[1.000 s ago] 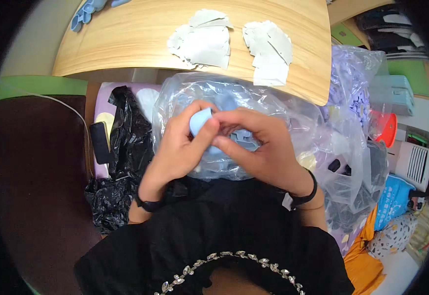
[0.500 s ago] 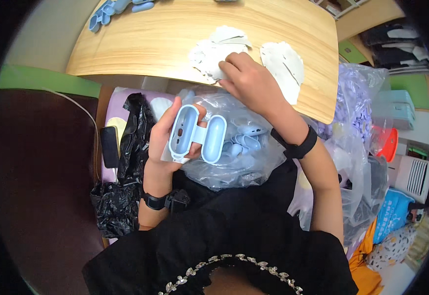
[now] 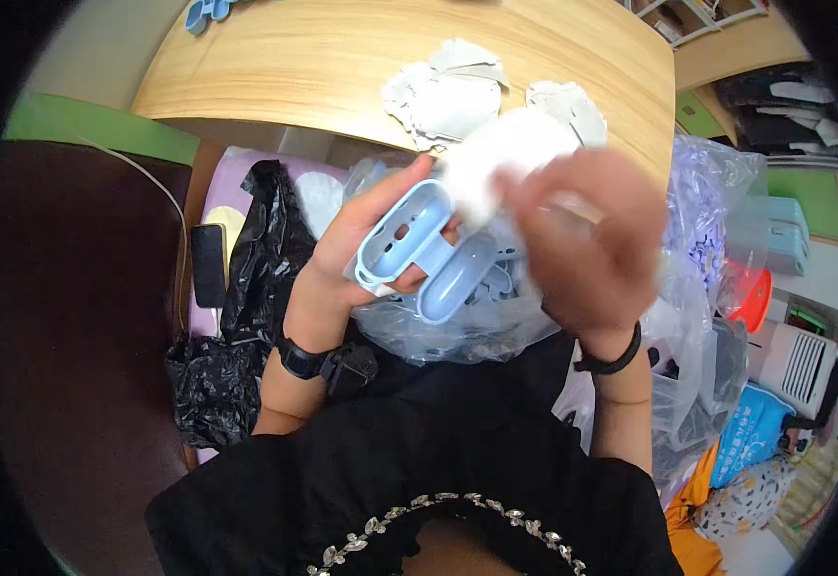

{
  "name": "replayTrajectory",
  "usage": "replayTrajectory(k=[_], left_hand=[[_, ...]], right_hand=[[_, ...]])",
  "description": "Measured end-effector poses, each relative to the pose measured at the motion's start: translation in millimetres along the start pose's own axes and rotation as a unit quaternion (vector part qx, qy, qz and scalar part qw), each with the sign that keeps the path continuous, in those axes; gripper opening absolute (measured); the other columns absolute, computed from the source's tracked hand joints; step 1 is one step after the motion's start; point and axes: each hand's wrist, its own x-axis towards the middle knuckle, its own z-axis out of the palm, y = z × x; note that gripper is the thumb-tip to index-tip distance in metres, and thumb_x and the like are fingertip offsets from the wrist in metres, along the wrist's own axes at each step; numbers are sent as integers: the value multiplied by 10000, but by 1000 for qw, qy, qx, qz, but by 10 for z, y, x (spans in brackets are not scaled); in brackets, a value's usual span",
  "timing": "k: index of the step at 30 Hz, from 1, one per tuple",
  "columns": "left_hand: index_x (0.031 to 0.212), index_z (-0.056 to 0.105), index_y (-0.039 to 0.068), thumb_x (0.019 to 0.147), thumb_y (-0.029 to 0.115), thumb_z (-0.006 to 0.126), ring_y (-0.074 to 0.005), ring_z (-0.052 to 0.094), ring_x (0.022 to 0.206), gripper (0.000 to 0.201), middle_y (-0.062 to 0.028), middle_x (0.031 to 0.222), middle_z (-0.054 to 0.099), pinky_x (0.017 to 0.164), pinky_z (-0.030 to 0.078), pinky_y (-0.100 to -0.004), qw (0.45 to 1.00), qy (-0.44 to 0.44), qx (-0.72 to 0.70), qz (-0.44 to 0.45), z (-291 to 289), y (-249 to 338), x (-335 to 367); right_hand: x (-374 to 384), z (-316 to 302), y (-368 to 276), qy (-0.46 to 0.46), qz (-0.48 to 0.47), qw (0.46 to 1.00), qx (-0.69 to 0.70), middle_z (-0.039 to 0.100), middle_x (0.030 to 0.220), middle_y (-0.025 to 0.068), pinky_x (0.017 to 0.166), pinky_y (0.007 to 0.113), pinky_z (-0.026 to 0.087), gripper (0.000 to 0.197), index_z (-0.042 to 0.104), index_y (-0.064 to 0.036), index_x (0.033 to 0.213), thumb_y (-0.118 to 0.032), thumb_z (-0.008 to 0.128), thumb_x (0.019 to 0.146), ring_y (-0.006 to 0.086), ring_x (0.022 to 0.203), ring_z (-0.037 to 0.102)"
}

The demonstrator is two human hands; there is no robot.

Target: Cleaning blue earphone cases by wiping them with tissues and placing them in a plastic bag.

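One worktop (image 3: 275,77) spans the far side; nearer you, your right hand (image 3: 599,245), blurred, seems to pinch a white sheet (image 3: 496,158). Your left hand (image 3: 340,248) grasps the blue case (image 3: 432,252), which lies left of and below the right fingers, long axis slanting up rightward. Case: pale blue, hinged open, two rounded hollow halves, small cutouts in one.
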Motion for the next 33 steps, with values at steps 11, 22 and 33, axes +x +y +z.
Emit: replayTrajectory(k=[11,22,33], left_hand=[[980,619,17,904,295,590,-91,617,717,290,-56,877,649,563,488,-194,987,148,67,3,260,-74,63],[940,631,33,881,309,619,-79,580,677,283,-27,831,628,558,471,-202,974,181,129,-41,82,-130,155],[940,625,55,890,307,602,-82,582,723,259,-18,862,622,589,473,-231,965,213,154,-15,99,-95,138]], right_hand=[[-271,-211,-347,-171,-117,976,59,611,946,47,933,469,428,288,683,-53,963,-88,643,681,196,891,604],[-426,-168,-455,-222,-54,973,16,586,980,63,969,575,345,329,628,-63,1007,-108,626,681,216,922,586],[-433,-147,-618,-259,52,961,-82,480,1189,61,940,670,279,390,618,-242,1025,-82,633,670,340,1156,409]])
